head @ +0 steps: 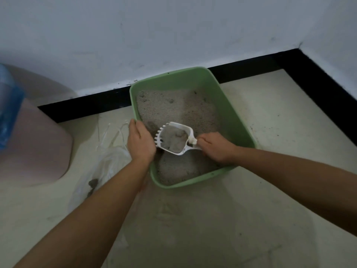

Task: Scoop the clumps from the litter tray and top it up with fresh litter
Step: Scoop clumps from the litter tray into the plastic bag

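Observation:
A green litter tray [234,120] sits on the floor near the wall, holding grey litter [179,109]. My right hand [214,147] grips the handle of a white slotted scoop [174,139], which is held above the litter with grey litter and clumps in its bowl. My left hand [140,141] grips the tray's left rim, fingers curled over the edge. A clear plastic bag [100,167] lies on the floor left of the tray with a few dark clumps [92,185] inside.
A pink bin-like object [36,144] stands at the left, with a blue translucent container [8,105] at the frame's left edge. A white wall with black skirting [251,68] runs behind and to the right of the tray. Pale floor [212,219] lies in front.

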### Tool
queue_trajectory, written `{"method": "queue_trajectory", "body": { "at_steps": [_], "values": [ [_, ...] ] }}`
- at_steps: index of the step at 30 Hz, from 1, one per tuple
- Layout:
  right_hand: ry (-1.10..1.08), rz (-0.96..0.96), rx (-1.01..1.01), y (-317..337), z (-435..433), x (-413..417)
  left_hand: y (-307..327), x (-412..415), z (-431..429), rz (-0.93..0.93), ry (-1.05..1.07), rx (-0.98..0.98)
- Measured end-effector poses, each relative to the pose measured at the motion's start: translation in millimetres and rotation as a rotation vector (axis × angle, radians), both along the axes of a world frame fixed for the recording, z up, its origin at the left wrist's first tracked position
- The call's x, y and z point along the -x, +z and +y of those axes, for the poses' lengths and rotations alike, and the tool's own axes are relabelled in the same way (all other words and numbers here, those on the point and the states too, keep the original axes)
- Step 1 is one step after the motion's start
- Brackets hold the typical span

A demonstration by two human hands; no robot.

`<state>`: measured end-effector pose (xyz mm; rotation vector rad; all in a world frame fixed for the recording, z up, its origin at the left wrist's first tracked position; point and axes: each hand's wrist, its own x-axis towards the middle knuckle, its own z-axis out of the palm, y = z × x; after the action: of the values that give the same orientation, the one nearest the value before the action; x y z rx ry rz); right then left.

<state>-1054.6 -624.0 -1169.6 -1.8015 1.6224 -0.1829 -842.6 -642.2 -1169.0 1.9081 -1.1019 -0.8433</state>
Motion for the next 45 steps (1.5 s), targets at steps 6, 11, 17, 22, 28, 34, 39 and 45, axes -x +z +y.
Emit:
{"method": "queue_trajectory", "body": {
  "at_steps": [6,11,17,22,28,34,39,45],
  "values": [
    [0.008,-0.034,0.008,16.7,8.6,-17.7,-6.3,7.2,55.0,0.148,0.038,-0.023],
    [0.019,0.014,-0.011,17.3,9.2,-18.3,-11.2,7.5,60.0,0.19,0.078,-0.034],
    [-0.004,-0.015,-0.001,10.1,6.9,-19.8,-15.4,16.7,63.0,0.093,0.107,0.045],
    [-0.018,-0.037,-0.006,-1.5,3.0,-23.6,-13.8,16.9,63.8,0.089,0.13,0.086],
    [-0.026,-0.051,0.01,-7.7,-6.1,-24.8,-14.7,16.5,63.7,0.072,0.133,0.093],
    [-0.023,-0.046,0.027,-11.9,-4.2,-25.2,-13.8,17.9,65.1,0.081,0.127,0.088],
    [-0.067,-0.084,-0.017,-3.1,2.4,-27.8,-11.3,14.1,63.8,0.095,0.082,0.053],
    [-0.087,-0.112,-0.021,15.7,11.8,-34.3,1.3,-19.3,59.2,0.295,-0.021,-0.039]
  ]
}}
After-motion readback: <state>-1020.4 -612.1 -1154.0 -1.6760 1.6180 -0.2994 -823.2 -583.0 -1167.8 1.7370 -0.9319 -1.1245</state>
